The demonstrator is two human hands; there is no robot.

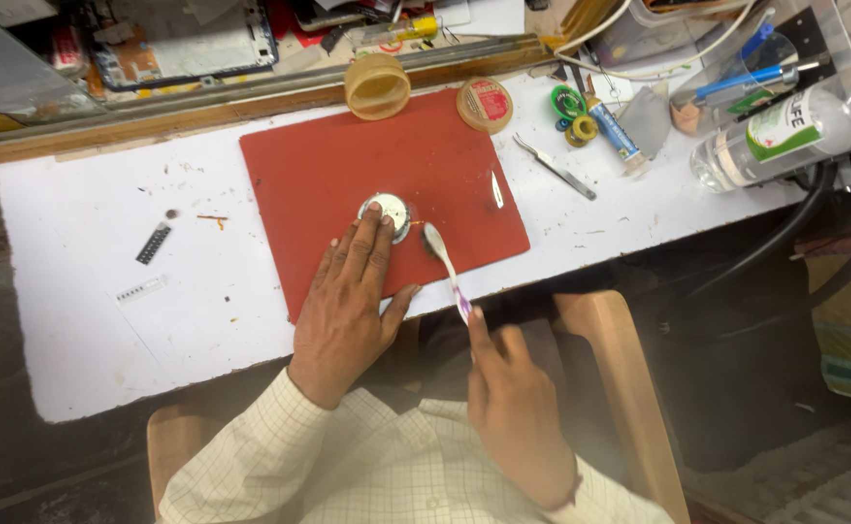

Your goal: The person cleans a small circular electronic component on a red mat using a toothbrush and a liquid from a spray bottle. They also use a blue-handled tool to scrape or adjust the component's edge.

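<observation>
Pinching toothbrush (442, 262), right grip (508, 388) closed.

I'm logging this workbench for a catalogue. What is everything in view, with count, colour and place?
Mat: 1, red, centre of the table.
Table: 1, white.
Disc: 1, silvery, round, on the mat under the left fingertips.
Toothbrush: 1, white, head beside the disc.
Lids: 2, tan, at the mat's top edge.
Tweezers: 1, metal, right of the mat.
Bottle: 1, clear, lying far right.
Tape rolls: 2, green and yellow, right of the lids.
Left hand: 1, flat on the mat.
Right hand: 1, holding the toothbrush.
</observation>
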